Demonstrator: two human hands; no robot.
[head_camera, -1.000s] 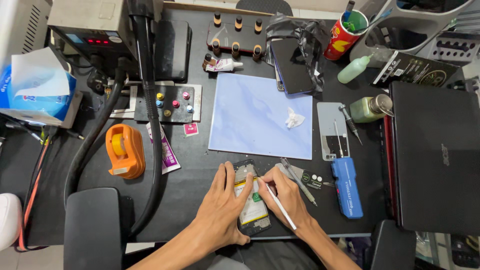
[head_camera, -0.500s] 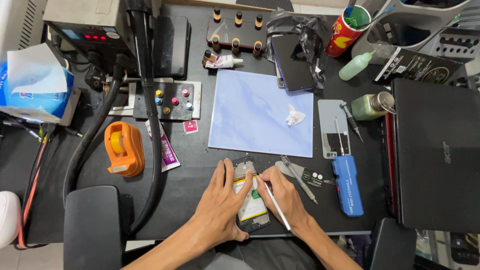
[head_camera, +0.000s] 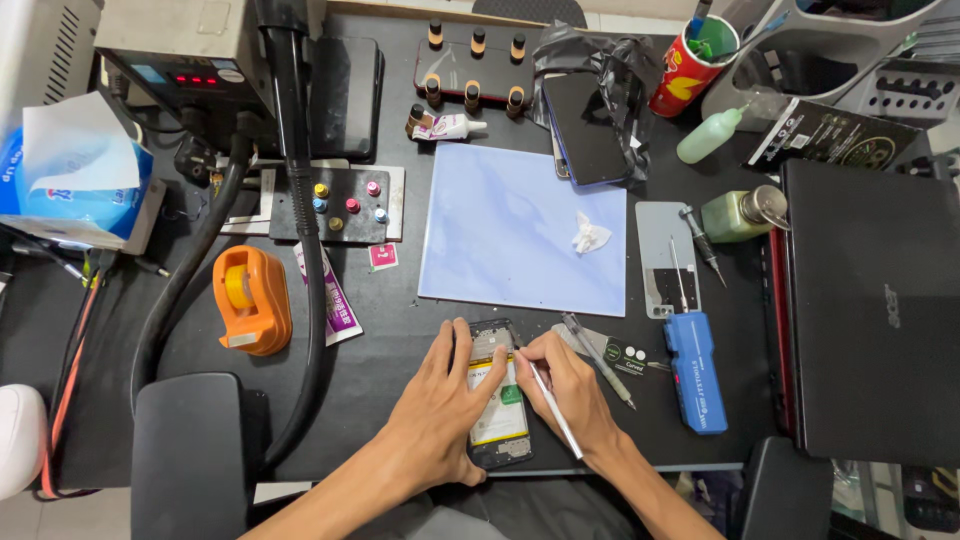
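From the head camera, both my forearms come up from the bottom edge and meet over the opened phone (head_camera: 497, 396), which lies face down on the black mat at the near edge of the bench, just below the pale blue work mat (head_camera: 510, 225). My left hand (head_camera: 440, 405) lies flat along the phone's left side, fingers spread and resting on its frame, thumb tucked toward me; it pins the phone rather than grips it. My right hand (head_camera: 570, 395) is curled shut around a thin silver tool (head_camera: 550, 405), held like a pen, the tip touching the phone's upper part near the yellow-edged battery.

Containers now. The red cup (head_camera: 692, 70) at the top right stands upright with a few tools poking out of it. The blue tissue box (head_camera: 75, 195) at the far left has a white sheet sticking up from its slot. The green squeeze bottle (head_camera: 710, 135) lies tilted beside the cup; the green pump jar (head_camera: 742, 212) lies near the closed laptop (head_camera: 870, 310). Small dark bottles (head_camera: 475, 60) with orange caps stand at the back. I cannot tell their contents.
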